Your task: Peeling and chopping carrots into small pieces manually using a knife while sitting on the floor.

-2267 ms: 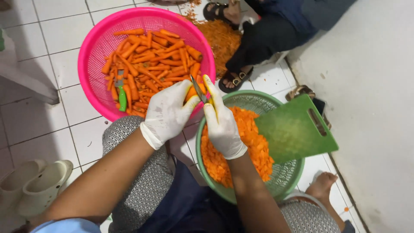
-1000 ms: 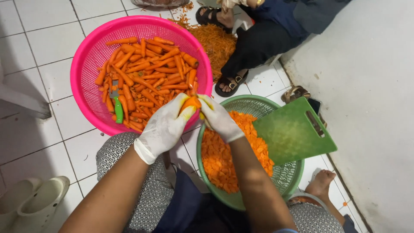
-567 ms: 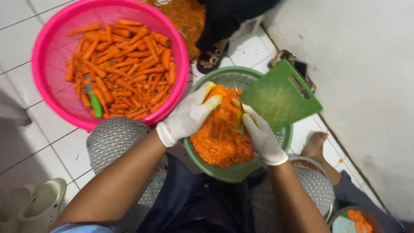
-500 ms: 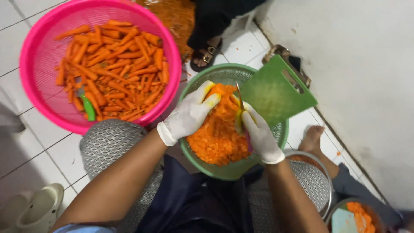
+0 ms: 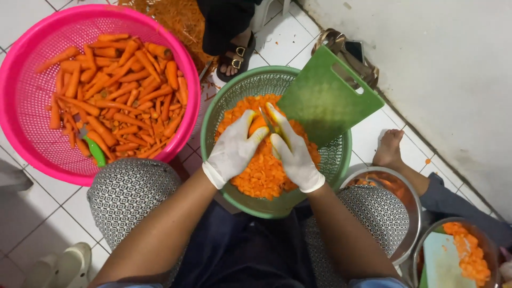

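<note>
A white tiled floor meets a pale wall on the right, and the person sits low over it with patterned knees spread. Between the knees stands a green basket heaped with sliced carrot pieces, and a green cutting board leans on its far rim. Both hands wear white gloves and meet above the slices. The left hand has its fingers wrapped around a carrot, whose orange end shows between the two gloves. The right hand is closed on a knife, its thin blade resting against that carrot. To the left, touching the green basket, a large pink basket holds many whole peeled carrots and a green-handled peeler. At the top another person's sandalled foot stands beside scattered carrot peelings. On the right a bare foot rests near metal bowls.
</note>
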